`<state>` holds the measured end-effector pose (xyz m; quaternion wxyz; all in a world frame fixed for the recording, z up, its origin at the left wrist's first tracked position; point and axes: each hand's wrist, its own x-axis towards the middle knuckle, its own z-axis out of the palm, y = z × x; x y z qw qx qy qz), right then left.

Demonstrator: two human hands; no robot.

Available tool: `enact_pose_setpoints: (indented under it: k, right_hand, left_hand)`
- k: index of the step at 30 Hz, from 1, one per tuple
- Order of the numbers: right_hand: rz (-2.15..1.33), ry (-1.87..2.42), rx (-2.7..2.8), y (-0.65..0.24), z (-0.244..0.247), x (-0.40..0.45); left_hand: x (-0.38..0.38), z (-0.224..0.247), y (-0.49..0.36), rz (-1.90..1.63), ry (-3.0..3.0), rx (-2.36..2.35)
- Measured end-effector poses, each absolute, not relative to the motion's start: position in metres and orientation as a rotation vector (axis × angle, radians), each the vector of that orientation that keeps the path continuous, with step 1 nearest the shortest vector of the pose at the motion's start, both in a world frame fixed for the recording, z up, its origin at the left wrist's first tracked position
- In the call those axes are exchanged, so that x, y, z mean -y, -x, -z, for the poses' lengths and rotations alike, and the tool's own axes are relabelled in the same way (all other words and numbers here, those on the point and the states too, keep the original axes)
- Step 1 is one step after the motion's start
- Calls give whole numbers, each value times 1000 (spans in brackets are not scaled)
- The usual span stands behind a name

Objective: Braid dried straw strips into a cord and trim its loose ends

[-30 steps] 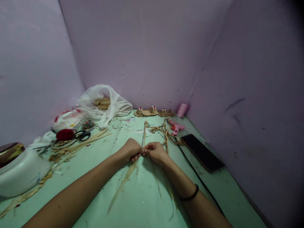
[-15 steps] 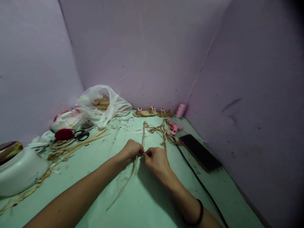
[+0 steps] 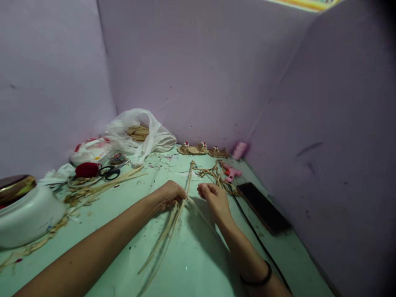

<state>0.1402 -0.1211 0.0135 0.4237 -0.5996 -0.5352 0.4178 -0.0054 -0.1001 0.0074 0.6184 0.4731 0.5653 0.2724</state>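
Observation:
My left hand (image 3: 170,194) is closed, its thumb and fingers pinching a thin straw-coloured braid (image 3: 189,179) at its lower end. From that grip loose fibre strands (image 3: 167,237) trail down toward me, and another pale strand (image 3: 201,212) slants right, passing under my right forearm. My right hand (image 3: 213,200) is raised just right of the braid, apart from it. Its fingers are curled together and nothing shows between them. The braid runs away from me to a tangle of braided cord (image 3: 213,173) near a pink glue gun (image 3: 231,173).
A dark phone (image 3: 262,208) and a black cable (image 3: 255,229) lie at right. A pink spool (image 3: 239,150) and woven pieces (image 3: 193,149) are by the wall. At left are black scissors (image 3: 111,173), a red pincushion (image 3: 87,169), a plastic bag (image 3: 154,140) and a white container (image 3: 31,220).
My right hand has let go at the braid's end and moved up and right. The loose strands now hang spread below my left hand, which keeps its pinch. The view has tilted slightly.

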Motion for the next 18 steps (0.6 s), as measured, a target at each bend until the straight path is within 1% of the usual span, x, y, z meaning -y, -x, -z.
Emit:
enact_pose_setpoints:
  k: [2, 4, 7, 14, 15, 18]
  right_hand:
    - [-1453, 1473, 1186, -136, -13, 113]
    - [-1636, 1474, 1157, -131, -11, 109]
    - [-1665, 1478, 1177, -127, -4, 110]
    - [-1574, 1489, 1213, -121, 15, 108]
    - [-1561, 1491, 1257, -120, 18, 105]
    - [-1415, 1471, 1352, -116, 20, 99]
  left_hand:
    - [98, -5, 8, -609, -1094, -1283]
    - [96, -2, 10, -594, -1098, -1278]
    - [96, 1, 10, -594, -1112, -1286]
    - [101, -1, 1, -730, -1200, -1307]
    - [100, 0, 1, -710, -1238, -1366]
    - [95, 2, 2, -688, -1301, -1499]
